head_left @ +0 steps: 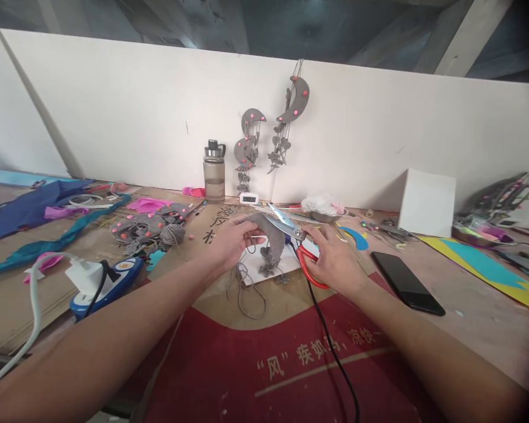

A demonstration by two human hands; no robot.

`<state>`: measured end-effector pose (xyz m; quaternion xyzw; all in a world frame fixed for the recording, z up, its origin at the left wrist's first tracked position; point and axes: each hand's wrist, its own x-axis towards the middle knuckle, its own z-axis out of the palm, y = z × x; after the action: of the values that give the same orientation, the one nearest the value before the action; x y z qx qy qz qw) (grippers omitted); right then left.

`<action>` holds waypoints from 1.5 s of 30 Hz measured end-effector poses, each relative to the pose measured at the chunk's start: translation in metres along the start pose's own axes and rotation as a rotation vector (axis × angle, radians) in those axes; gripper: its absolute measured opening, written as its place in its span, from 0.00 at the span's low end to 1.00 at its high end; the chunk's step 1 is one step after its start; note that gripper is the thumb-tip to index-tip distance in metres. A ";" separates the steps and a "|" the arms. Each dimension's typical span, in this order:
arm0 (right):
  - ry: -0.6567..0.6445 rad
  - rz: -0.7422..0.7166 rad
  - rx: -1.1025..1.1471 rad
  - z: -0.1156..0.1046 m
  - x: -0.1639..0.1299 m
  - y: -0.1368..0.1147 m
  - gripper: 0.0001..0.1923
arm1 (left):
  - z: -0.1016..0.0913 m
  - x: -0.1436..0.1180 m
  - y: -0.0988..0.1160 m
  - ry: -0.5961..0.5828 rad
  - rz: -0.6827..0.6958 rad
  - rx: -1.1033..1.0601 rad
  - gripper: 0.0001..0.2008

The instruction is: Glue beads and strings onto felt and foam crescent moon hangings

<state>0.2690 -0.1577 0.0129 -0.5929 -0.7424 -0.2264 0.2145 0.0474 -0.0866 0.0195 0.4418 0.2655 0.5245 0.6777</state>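
In the middle of the view, my left hand (233, 239) pinches a grey felt crescent moon (274, 236) by its left end. Grey strings and small grey pieces (270, 263) dangle below the crescent, and loose grey yarn (252, 301) trails onto the cardboard. My right hand (335, 258) grips a pair of scissors (307, 264) by the red handles. The scissors' metal blades are spread apart and point up and left, beside the crescent's upper right edge. Whether a blade touches the felt, I cannot tell. A white sheet (251, 271) lies beneath the crescent.
On the left are a blue power strip (127, 271) with a white plug and a pile of grey crescents (147, 229). A water bottle (214, 173) stands by the white panel, where finished-looking crescents (297, 100) hang. A black phone (406, 282) lies right; a black cable (330, 341) crosses the red cardboard.
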 end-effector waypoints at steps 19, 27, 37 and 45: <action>-0.055 -0.065 -0.194 0.011 -0.005 0.009 0.23 | 0.004 -0.005 -0.004 -0.063 -0.070 0.030 0.04; 0.016 0.051 0.117 0.005 -0.001 0.012 0.21 | 0.005 -0.003 0.000 0.009 -0.089 0.044 0.02; -0.045 -0.037 0.073 0.004 -0.009 0.009 0.24 | 0.004 0.000 0.007 0.106 -0.087 -0.046 0.07; -0.127 -0.032 0.048 0.007 -0.010 0.008 0.24 | 0.003 0.000 0.010 0.101 0.004 -0.023 0.06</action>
<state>0.2781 -0.1598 0.0020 -0.5887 -0.7692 -0.1737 0.1776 0.0450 -0.0871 0.0301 0.4074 0.2923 0.5504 0.6675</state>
